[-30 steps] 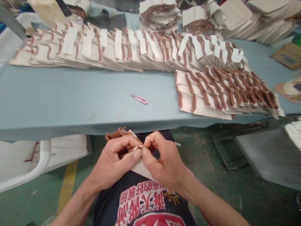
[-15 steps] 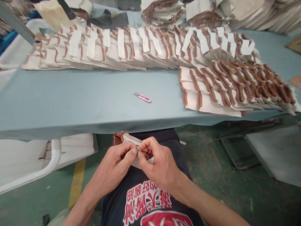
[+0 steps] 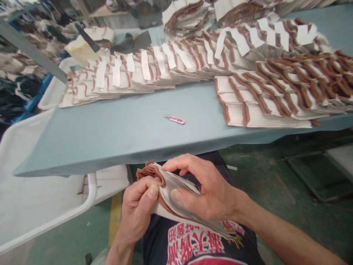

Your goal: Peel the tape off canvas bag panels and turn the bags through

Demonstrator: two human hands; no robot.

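In my lap, below the table edge, I hold a small stack of cream fabric pieces with brown trim [image 3: 176, 191]. My left hand [image 3: 139, 211] is closed round the stack's left end, thumb pressed on top. My right hand [image 3: 205, 189] lies over the stack, thumb on its upper face and fingers curled over the far edge, gripping it. A pink thread snip [image 3: 175, 119] lies alone on the blue table [image 3: 110, 136], beyond both hands.
Long overlapping rows of the same cream and brown pieces [image 3: 143, 71] cover the far half of the table, with another batch [image 3: 278, 97] at the right. A white plastic bin [image 3: 41, 206] stands at my left. Green floor lies to the right.
Both hands went from pinching a small point between fingertips to gripping the whole stack. The right hand spread over its top. The view swung left.
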